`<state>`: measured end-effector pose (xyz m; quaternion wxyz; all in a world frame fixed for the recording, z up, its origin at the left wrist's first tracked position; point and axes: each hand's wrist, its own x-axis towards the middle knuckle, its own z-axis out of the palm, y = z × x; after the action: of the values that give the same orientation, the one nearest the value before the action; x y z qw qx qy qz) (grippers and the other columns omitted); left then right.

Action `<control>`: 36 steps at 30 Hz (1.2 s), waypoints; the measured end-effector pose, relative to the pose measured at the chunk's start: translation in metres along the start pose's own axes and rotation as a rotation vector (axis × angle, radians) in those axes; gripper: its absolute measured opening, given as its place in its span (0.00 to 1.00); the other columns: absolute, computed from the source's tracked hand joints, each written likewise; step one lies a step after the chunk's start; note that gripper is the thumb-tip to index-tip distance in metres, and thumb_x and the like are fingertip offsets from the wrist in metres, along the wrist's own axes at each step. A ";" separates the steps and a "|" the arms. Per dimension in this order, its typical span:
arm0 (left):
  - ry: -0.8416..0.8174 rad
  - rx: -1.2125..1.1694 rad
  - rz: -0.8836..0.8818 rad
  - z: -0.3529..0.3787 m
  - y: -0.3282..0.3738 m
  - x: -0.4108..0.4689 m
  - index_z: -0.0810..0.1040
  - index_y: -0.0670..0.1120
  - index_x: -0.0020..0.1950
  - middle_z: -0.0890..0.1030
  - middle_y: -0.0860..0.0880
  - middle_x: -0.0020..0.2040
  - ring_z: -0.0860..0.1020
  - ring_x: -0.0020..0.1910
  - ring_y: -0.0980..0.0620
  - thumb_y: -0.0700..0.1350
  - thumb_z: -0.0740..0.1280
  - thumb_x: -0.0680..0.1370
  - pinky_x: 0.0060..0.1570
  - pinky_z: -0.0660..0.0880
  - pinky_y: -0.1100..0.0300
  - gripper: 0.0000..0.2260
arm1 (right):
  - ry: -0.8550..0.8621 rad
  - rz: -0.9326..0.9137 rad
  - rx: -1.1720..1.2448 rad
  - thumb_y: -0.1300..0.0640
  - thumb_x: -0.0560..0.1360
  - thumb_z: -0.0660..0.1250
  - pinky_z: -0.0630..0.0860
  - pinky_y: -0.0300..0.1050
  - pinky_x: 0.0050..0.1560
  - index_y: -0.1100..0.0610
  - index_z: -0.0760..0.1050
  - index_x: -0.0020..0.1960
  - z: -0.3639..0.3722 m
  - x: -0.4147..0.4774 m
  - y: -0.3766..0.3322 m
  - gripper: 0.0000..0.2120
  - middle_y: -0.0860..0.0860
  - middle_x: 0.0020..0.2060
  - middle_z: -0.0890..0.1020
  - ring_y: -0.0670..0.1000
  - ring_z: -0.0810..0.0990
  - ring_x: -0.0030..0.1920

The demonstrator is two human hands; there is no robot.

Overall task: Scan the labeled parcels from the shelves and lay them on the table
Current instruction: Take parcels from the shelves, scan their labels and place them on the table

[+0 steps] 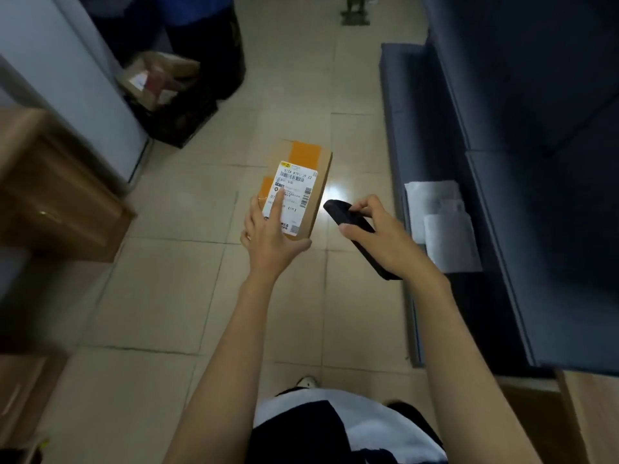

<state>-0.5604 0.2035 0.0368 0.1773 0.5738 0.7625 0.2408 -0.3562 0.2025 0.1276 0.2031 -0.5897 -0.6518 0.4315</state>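
Over tiles (167, 313), left hand (271, 236) holds cardboard parcel (319, 187), right hand (378, 236) slim scanner (338, 209).

Matt brown cardboard parcel (299, 187) with glossy orange tape and a white paper label (290, 195); matt black plastic scanner (358, 236); glossy tiled floor (167, 296); dark cloth sofa (519, 162).

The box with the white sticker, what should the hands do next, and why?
Probably swing the scanner in the right hand toward the label on the parcel. The left hand holds the parcel label-up, but the scanner's bright spot seems to land on the floor beside it, not on the barcode.
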 end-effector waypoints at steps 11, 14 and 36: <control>0.091 -0.010 -0.133 0.004 -0.023 0.144 0.52 0.59 0.80 0.48 0.43 0.79 0.54 0.75 0.39 0.55 0.78 0.66 0.72 0.56 0.37 0.49 | -0.144 -0.056 0.007 0.48 0.80 0.67 0.76 0.46 0.45 0.47 0.66 0.64 -0.001 0.183 -0.019 0.16 0.45 0.64 0.72 0.50 0.80 0.49; 0.075 0.030 -0.135 0.016 -0.003 0.203 0.52 0.58 0.80 0.47 0.43 0.79 0.52 0.76 0.40 0.55 0.78 0.66 0.72 0.54 0.37 0.50 | -0.136 -0.015 0.006 0.48 0.79 0.67 0.76 0.47 0.47 0.47 0.67 0.63 -0.033 0.250 -0.010 0.16 0.46 0.65 0.73 0.51 0.80 0.50; -0.131 -0.037 0.190 0.120 0.196 0.767 0.53 0.60 0.80 0.46 0.45 0.80 0.48 0.78 0.41 0.53 0.78 0.66 0.72 0.50 0.38 0.49 | 0.184 0.159 0.022 0.48 0.77 0.67 0.77 0.53 0.58 0.49 0.68 0.61 -0.259 0.727 -0.019 0.15 0.49 0.60 0.77 0.54 0.79 0.55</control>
<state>-0.5532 1.0041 0.0546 0.2139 0.6547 0.6867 0.2326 -0.3286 0.9733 0.1067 0.2338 -0.6744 -0.5768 0.3972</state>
